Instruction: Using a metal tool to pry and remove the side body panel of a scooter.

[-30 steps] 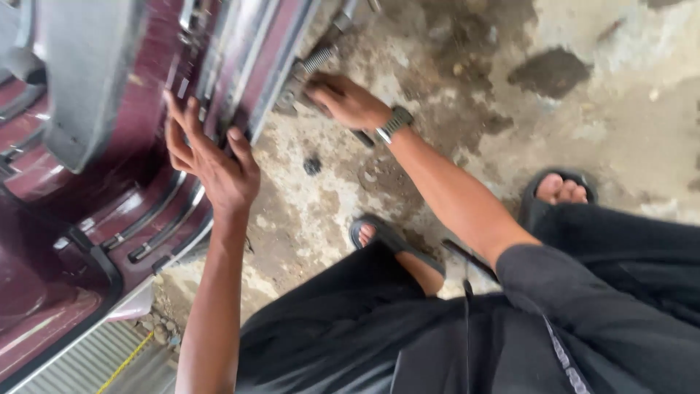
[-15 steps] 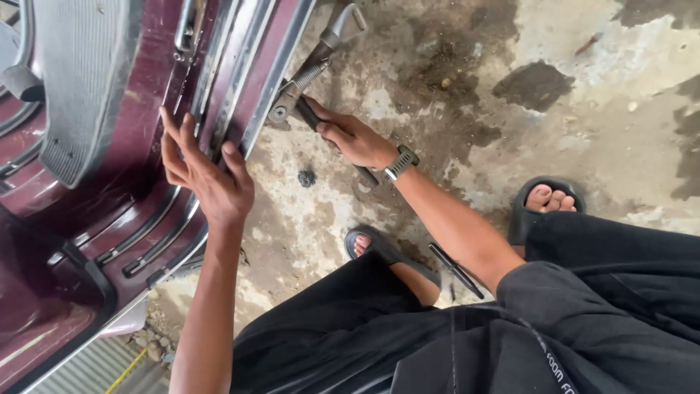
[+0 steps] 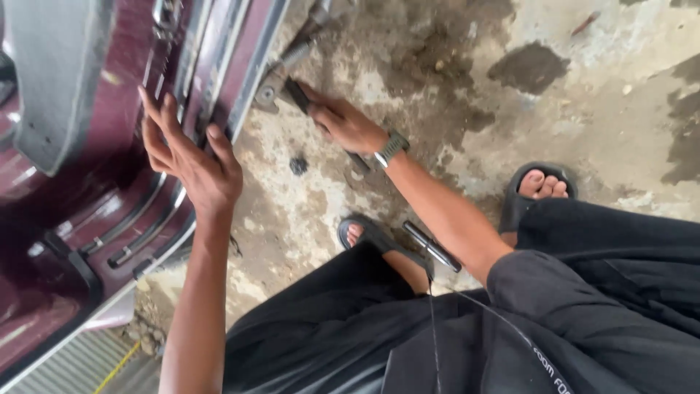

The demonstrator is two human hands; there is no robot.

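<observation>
Nearest to me, my black trousers (image 3: 452,335) fill the bottom of the view and hide my knees, and a thin black cord (image 3: 474,306) runs across them. Just past the cloth, my black sandals stand on the stained concrete floor (image 3: 598,95); the left sandal (image 3: 372,237) is half covered by my leg, the right one (image 3: 536,186) shows only its toes. A slim dark rod-like tool (image 3: 432,246) lies beside my right forearm, its far end hidden behind the arm. My left hand (image 3: 193,157) rests open on the maroon vehicle body panel (image 3: 109,190), fingers (image 3: 153,117) spread and laid flat against the chrome trim strips (image 3: 211,58); the fingertips blur into the metal, so I cannot tell whether they hook an edge. Below my palm, two short chrome rails (image 3: 138,226) run along the panel. Farther out, my right hand (image 3: 346,124), with a wristwatch (image 3: 391,148), is curled tight around a dark tool handle (image 3: 297,93); the fingers are wrapped together, and the tool's head is lost where it meets a grey metal bracket (image 3: 273,84) at the panel's edge. A small dark bolt-like piece (image 3: 298,165) lies on the floor between my two hands, too small to name surely. The panel is cut off at the left and top.
</observation>
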